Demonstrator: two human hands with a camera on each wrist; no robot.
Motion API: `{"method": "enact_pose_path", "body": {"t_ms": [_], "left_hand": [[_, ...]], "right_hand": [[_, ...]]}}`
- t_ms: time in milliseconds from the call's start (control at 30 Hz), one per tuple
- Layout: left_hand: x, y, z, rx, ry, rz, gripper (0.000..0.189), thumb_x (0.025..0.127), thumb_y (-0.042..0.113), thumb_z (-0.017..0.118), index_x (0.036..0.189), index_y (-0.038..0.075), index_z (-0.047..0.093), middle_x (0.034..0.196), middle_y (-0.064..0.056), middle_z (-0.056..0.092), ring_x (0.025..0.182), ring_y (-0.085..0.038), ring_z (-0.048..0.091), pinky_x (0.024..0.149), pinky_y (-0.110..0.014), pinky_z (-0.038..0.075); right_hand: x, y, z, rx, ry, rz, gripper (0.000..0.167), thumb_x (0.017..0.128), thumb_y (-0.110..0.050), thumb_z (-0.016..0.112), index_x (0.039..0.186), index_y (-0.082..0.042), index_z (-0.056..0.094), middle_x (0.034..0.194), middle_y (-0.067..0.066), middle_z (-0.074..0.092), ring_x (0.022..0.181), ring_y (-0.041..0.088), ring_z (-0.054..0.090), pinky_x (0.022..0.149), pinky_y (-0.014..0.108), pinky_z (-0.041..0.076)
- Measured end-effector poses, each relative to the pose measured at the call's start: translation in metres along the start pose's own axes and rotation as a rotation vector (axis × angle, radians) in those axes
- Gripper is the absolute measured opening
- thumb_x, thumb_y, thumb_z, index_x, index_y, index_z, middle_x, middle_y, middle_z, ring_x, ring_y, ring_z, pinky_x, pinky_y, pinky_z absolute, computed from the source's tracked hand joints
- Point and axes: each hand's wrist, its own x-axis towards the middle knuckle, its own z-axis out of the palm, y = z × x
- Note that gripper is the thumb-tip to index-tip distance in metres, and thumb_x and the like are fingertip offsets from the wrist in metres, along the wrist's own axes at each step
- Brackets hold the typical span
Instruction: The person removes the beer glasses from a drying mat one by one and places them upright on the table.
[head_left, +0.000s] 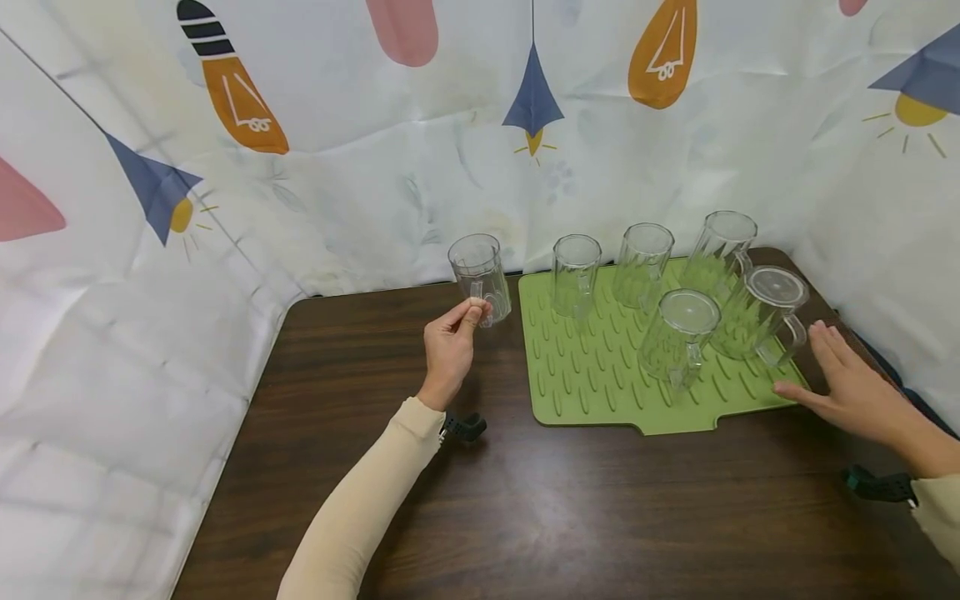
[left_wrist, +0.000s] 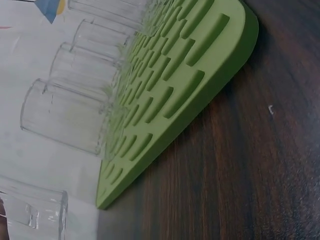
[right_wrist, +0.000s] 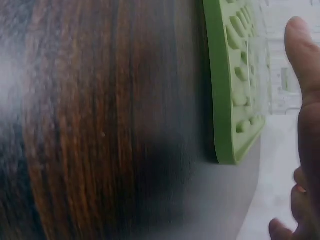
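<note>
In the head view my left hand (head_left: 450, 346) pinches the handle of a clear glass mug (head_left: 477, 260), held with its rim up left of the green mat (head_left: 551, 404). That mug (left_wrist: 42, 210) shows at the lower left in the left wrist view, its base seemingly a little above the table. My right hand (head_left: 862, 396) has its fingers straight and holds nothing. It is beside the mat's right edge, nearest to a glass mug (head_left: 750, 317) that stands bottom-up. Another bottom-up glass mug (head_left: 671, 342) stands in front. In the right wrist view the right thumb (right_wrist: 307, 60) is extended.
Along the mat's back stand three more glass mugs: one at the left (head_left: 576, 279), one in the middle (head_left: 642, 267) and one at the right (head_left: 716, 250). The mat lies on a dark wooden table (head_left: 600, 508). A patterned white curtain (head_left: 337, 192) hangs behind.
</note>
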Motion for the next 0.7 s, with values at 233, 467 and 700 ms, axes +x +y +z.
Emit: {"method": "enact_pose_path", "body": {"t_ms": [233, 467, 700], "left_hand": [[0.006, -0.01, 0.001, 0.006, 0.009, 0.005, 0.02, 0.097, 0.003, 0.067, 0.108, -0.012, 0.075, 0.105, -0.035, 0.074, 0.091, 0.005, 0.074, 0.09, -0.019, 0.061], [0.012, -0.02, 0.0, 0.039, 0.011, 0.011, 0.021, 0.096, 0.005, 0.068, 0.108, -0.011, 0.076, 0.105, -0.034, 0.074, 0.09, 0.007, 0.072, 0.089, -0.015, 0.06], [0.018, -0.028, 0.0, 0.073, 0.004, -0.025, 0.022, 0.097, 0.008, 0.069, 0.111, -0.007, 0.077, 0.107, -0.03, 0.076, 0.091, 0.008, 0.071, 0.089, -0.015, 0.06]], "right_hand": [[0.001, 0.003, 0.006, 0.005, -0.073, -0.009, 0.107, 0.101, -0.045, 0.064, 0.158, 0.016, -0.004, 0.162, 0.045, -0.009, 0.154, 0.057, -0.015, 0.123, 0.076, -0.001], [0.006, 0.002, 0.011, 0.01, -0.111, -0.045, 0.096, 0.106, -0.043, 0.057, 0.155, 0.022, 0.005, 0.159, 0.05, -0.004, 0.152, 0.062, -0.009, 0.122, 0.077, 0.001], [0.009, -0.001, 0.019, -0.03, -0.099, -0.092, 0.093, 0.106, -0.041, 0.056, 0.153, 0.025, 0.01, 0.156, 0.054, 0.008, 0.152, 0.063, -0.003, 0.12, 0.078, 0.011]]}}
